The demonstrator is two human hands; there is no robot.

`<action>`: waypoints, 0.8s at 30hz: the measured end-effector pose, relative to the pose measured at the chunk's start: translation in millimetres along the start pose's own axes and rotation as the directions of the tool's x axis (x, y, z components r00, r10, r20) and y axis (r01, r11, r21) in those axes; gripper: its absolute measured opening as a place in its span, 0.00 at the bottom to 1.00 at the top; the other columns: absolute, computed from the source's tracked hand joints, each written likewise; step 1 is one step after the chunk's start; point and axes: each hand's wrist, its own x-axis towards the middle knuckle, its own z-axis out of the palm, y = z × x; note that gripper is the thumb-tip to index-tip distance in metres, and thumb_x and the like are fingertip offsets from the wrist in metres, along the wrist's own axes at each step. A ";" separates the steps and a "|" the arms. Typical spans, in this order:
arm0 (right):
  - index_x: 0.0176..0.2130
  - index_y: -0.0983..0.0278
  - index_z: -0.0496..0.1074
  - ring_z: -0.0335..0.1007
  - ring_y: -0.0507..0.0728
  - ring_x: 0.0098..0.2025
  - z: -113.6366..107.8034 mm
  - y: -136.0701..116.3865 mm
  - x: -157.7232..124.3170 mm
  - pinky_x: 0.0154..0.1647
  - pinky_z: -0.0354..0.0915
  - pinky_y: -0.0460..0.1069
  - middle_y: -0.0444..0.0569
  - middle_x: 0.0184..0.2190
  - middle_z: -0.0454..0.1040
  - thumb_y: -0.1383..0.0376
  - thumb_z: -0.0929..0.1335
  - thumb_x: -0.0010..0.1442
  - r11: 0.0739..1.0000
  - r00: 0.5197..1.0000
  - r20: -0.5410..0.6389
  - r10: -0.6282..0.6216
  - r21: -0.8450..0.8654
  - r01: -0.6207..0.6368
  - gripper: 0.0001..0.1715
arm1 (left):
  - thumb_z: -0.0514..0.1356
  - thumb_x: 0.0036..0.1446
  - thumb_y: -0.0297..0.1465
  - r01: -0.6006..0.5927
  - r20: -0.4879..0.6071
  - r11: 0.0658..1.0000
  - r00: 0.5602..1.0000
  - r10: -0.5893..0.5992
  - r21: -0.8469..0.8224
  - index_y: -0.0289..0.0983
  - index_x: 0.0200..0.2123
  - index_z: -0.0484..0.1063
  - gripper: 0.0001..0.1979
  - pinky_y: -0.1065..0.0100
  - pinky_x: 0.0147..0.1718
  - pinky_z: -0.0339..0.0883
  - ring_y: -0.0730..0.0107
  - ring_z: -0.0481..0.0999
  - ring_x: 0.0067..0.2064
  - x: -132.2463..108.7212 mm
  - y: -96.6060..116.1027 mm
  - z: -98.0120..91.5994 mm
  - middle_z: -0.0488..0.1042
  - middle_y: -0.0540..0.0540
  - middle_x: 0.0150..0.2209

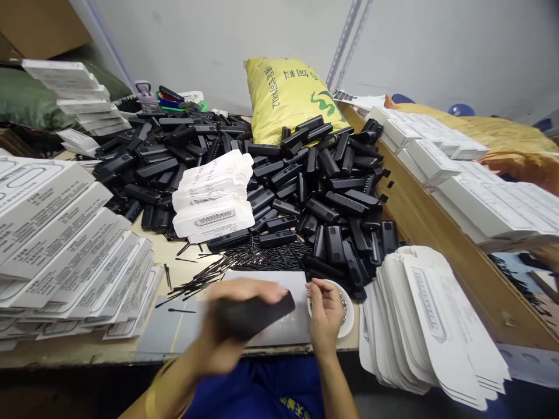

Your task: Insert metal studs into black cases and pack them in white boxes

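My left hand [218,331], smeared by motion, is wrapped round a black oblong plastic case [257,314] above the front of the table. At the left rim of a white dish [348,329], my right hand [325,311] has its thumb and fingers pinched together. Whatever is between those fingertips is too small to make out. Small shiny metal pieces [344,307] show in the dish beside the hand. Beneath the held case lies a pale sheet [288,334]. Thin black sticks [262,259] are heaped just beyond it.
A large pile of similar black cases [283,174] covers the table's back. White printed cartons [56,233] stack up on the left, flat ones [213,198] lie mid-pile, and more [419,314] stand at right. A yellow sack [288,96] leans behind; a wooden board [437,227] edges the right.
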 end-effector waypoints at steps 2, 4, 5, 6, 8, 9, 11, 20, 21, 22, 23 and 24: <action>0.38 0.65 0.70 0.70 0.54 0.33 -9.8 -4.8 10.4 0.36 0.65 0.50 0.49 0.32 0.75 0.56 0.67 0.58 0.999 0.999 -0.041 -0.025 -0.042 0.023 0.14 | 0.66 0.46 0.32 -0.042 0.182 0.939 0.983 -0.022 0.340 0.39 0.37 0.71 0.13 0.58 0.45 0.68 0.60 0.76 0.39 4.5 -21.8 4.3 0.77 0.44 0.35; 0.37 0.64 0.70 0.70 0.55 0.35 -12.4 -12.4 21.0 0.38 0.64 0.50 0.48 0.32 0.74 0.56 0.66 0.59 0.992 0.996 -0.036 -0.076 -0.100 0.072 0.14 | 0.62 0.50 0.31 -0.044 0.178 0.841 0.982 -0.063 0.539 0.38 0.44 0.68 0.16 0.58 0.44 0.68 0.61 0.75 0.38 19.1 -41.6 12.8 0.77 0.44 0.37; 0.36 0.64 0.70 0.70 0.56 0.35 -10.1 -16.9 26.4 0.38 0.64 0.50 0.48 0.32 0.74 0.56 0.66 0.60 0.985 0.995 -0.004 -0.104 -0.140 0.102 0.14 | 0.61 0.51 0.31 -0.024 0.137 0.818 0.988 -0.068 0.574 0.38 0.46 0.67 0.17 0.57 0.44 0.67 0.60 0.75 0.39 28.3 -48.2 17.2 0.76 0.44 0.38; 0.36 0.64 0.71 0.70 0.56 0.35 -4.9 -21.5 31.7 0.38 0.64 0.50 0.48 0.32 0.74 0.56 0.65 0.60 0.973 0.990 0.046 -0.132 -0.184 0.139 0.13 | 0.62 0.51 0.32 -0.004 0.104 0.809 0.992 -0.071 0.588 0.38 0.46 0.68 0.18 0.56 0.46 0.66 0.58 0.75 0.41 37.5 -51.9 20.5 0.76 0.43 0.39; 0.34 0.62 0.71 0.68 0.56 0.35 14.4 -29.2 41.9 0.38 0.62 0.50 0.48 0.31 0.74 0.58 0.64 0.61 0.934 0.963 0.190 -0.193 -0.263 0.240 0.11 | 0.65 0.48 0.32 0.004 0.079 0.819 0.995 -0.061 0.574 0.39 0.45 0.70 0.19 0.55 0.51 0.63 0.54 0.73 0.46 53.6 -50.4 19.6 0.75 0.40 0.44; 0.33 0.62 0.71 0.67 0.57 0.35 28.4 -31.6 46.6 0.39 0.62 0.51 0.48 0.31 0.74 0.60 0.64 0.61 0.906 0.935 0.276 -0.225 -0.294 0.305 0.10 | 0.66 0.46 0.32 0.001 0.067 0.826 0.997 -0.047 0.563 0.39 0.45 0.71 0.20 0.54 0.54 0.60 0.52 0.72 0.49 60.0 -45.7 14.0 0.74 0.39 0.46; 0.31 0.60 0.71 0.66 0.58 0.37 63.2 -32.7 54.4 0.41 0.60 0.52 0.48 0.31 0.74 0.63 0.63 0.61 0.832 0.856 0.436 -0.276 -0.337 0.440 0.09 | 0.68 0.45 0.31 -0.013 0.021 0.832 1.000 0.001 0.555 0.39 0.44 0.73 0.20 0.55 0.59 0.54 0.51 0.70 0.53 71.5 -30.8 -8.6 0.73 0.39 0.49; 0.42 0.66 0.68 0.62 0.65 0.47 209.3 -5.9 68.6 0.47 0.55 0.57 0.61 0.43 0.71 0.69 0.67 0.56 0.719 0.886 0.456 -0.082 -0.588 0.369 0.11 | 0.65 0.39 0.14 -0.019 -0.291 0.775 0.921 0.260 0.632 0.33 0.38 0.71 0.20 0.57 0.65 0.30 0.44 0.41 0.68 124.1 3.0 -113.5 0.61 0.38 0.60; 0.41 0.66 0.68 0.62 0.65 0.47 214.7 -3.7 70.3 0.47 0.54 0.58 0.61 0.42 0.71 0.69 0.67 0.56 0.720 0.894 0.444 -0.064 -0.600 0.349 0.11 | 0.65 0.39 0.14 -0.015 -0.292 0.768 0.920 0.260 0.640 0.33 0.38 0.71 0.20 0.56 0.65 0.31 0.43 0.41 0.68 126.4 1.3 -113.9 0.62 0.37 0.60; 0.39 0.66 0.68 0.62 0.64 0.46 217.1 -2.7 72.6 0.47 0.54 0.57 0.60 0.41 0.72 0.70 0.68 0.55 0.722 0.896 0.442 -0.051 -0.604 0.338 0.09 | 0.66 0.38 0.14 -0.011 -0.290 0.763 0.921 0.259 0.646 0.33 0.37 0.71 0.21 0.55 0.65 0.32 0.43 0.42 0.68 127.9 1.2 -113.3 0.62 0.36 0.59; 0.37 0.66 0.68 0.62 0.64 0.45 216.5 -3.5 75.4 0.46 0.54 0.57 0.60 0.40 0.72 0.70 0.68 0.55 0.726 0.892 0.449 -0.045 -0.599 0.338 0.07 | 0.66 0.36 0.15 -0.007 -0.288 0.759 0.923 0.255 0.652 0.34 0.38 0.72 0.22 0.54 0.65 0.32 0.42 0.44 0.67 128.7 3.6 -112.3 0.63 0.35 0.58; 0.35 0.65 0.67 0.63 0.64 0.45 213.1 -6.3 78.6 0.46 0.54 0.56 0.58 0.39 0.72 0.69 0.68 0.55 0.731 0.884 0.465 -0.049 -0.587 0.349 0.05 | 0.67 0.35 0.15 -0.006 -0.284 0.754 0.924 0.256 0.657 0.34 0.38 0.72 0.23 0.53 0.65 0.33 0.42 0.45 0.67 128.7 8.8 -111.0 0.65 0.34 0.57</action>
